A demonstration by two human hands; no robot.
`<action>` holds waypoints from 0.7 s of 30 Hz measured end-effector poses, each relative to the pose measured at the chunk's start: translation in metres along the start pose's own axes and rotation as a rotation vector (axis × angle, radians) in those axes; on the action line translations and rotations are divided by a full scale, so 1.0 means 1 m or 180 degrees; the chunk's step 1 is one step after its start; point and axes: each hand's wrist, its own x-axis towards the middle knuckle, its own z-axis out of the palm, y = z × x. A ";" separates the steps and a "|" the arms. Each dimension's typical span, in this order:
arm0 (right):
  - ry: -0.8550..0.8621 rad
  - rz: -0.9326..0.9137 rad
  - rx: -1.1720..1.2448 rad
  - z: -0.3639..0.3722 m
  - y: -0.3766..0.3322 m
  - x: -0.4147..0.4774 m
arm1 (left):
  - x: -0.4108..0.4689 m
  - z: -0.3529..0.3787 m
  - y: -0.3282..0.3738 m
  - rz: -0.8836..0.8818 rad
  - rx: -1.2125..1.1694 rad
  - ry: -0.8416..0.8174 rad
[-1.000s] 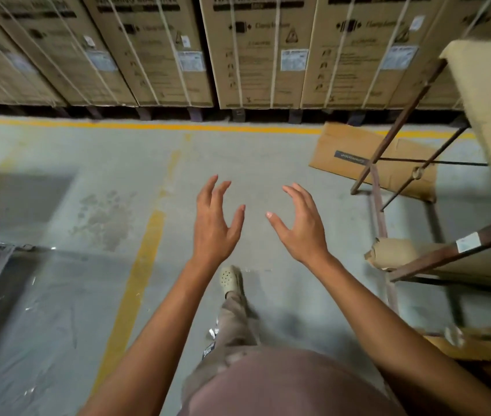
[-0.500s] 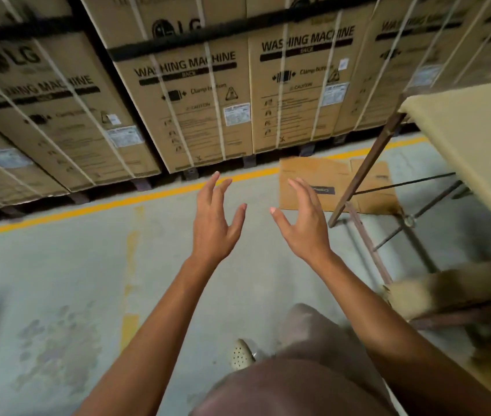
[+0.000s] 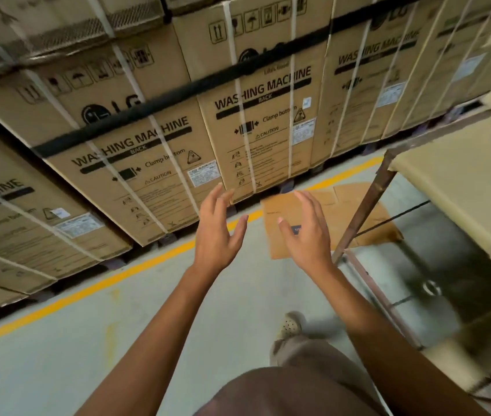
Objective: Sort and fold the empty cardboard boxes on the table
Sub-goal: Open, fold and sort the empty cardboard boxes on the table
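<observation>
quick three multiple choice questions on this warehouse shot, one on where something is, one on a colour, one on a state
1. Where does the flattened brown cardboard box lie?
A) on the grey concrete floor by the rusty metal table leg
B) on the tabletop
C) in a hand

2. What colour is the painted floor line?
A) white
B) yellow
C) red

3. How are the left hand and right hand?
A) both gripping a box
B) both open, empty
C) one holds tape

Answers: 1 A, it lies flat on the floor beyond the hands; 2 B, a yellow stripe runs before the strapped washing machine cartons; 3 B, fingers spread, nothing held.
</observation>
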 end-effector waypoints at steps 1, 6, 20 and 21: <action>0.0034 0.0046 -0.0010 -0.002 0.004 0.019 | 0.023 0.008 -0.001 0.0025 0.0002 -0.0037; 0.0273 0.0152 -0.0043 -0.023 0.027 0.106 | 0.128 0.053 0.010 0.0353 -0.0132 -0.0136; 0.1316 0.0398 -0.0398 -0.074 0.108 0.287 | 0.353 0.196 0.029 0.1071 -0.0713 -0.0623; 0.1355 0.0416 -0.0458 -0.074 0.115 0.303 | 0.373 0.209 0.027 0.1130 -0.0753 -0.0653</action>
